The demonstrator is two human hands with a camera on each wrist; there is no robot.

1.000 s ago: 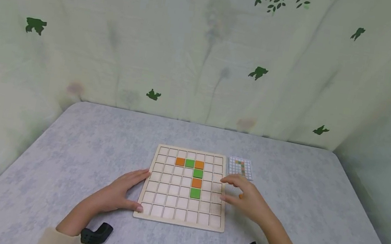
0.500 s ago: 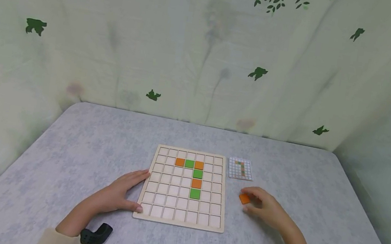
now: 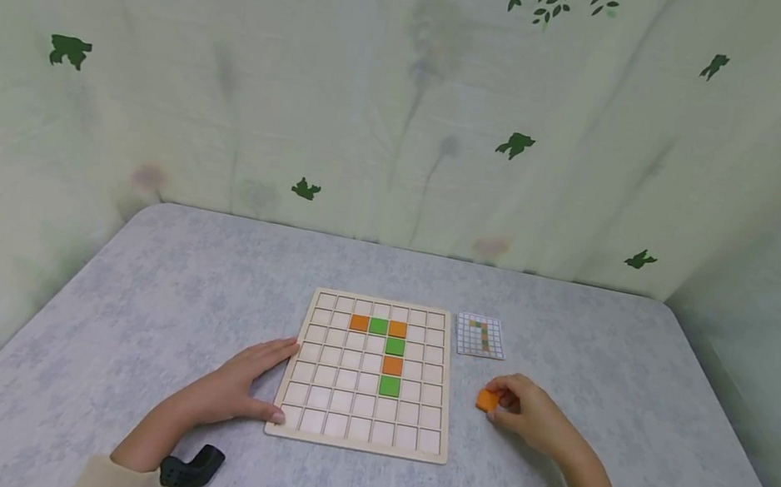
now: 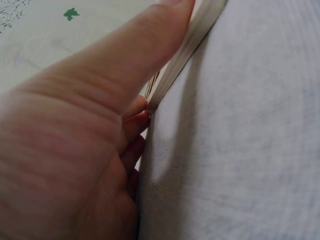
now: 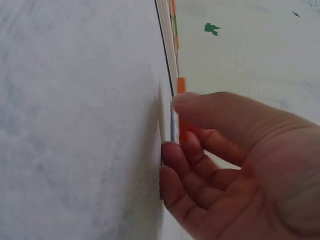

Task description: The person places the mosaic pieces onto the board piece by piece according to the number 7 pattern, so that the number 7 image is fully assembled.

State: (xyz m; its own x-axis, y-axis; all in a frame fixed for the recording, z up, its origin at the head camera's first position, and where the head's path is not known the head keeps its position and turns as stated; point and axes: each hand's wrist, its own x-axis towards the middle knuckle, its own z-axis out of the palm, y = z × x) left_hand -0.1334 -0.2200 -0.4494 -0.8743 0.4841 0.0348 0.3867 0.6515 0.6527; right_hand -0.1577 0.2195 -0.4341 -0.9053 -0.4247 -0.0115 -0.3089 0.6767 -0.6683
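Observation:
In the head view a pale wooden grid board (image 3: 341, 420) lies flat on the table. Orange tiles, one of them this orange tile (image 3: 359, 323), and green tiles, such as this green tile (image 3: 389, 386), alternate along a row and down a column. My left hand (image 3: 228, 388) rests at the board's left edge, fingers along the side and thumb by the near corner. Right of the board, my right hand (image 3: 535, 417) pinches a loose orange tile (image 3: 486, 400) between thumb and fingers. The right wrist view shows that tile edge-on (image 5: 181, 85), close to the table surface.
A small pattern card (image 3: 480, 336) with a printed grid lies just beyond the board's right edge. Black wrist devices, including the left wrist device (image 3: 193, 468), sit at both wrists. A patterned cloth (image 3: 410, 112) hangs behind the grey table (image 3: 204, 275).
My right hand has moved right, from the board's right edge to the orange tile on the table, and now pinches it. My left hand and the board stay put.

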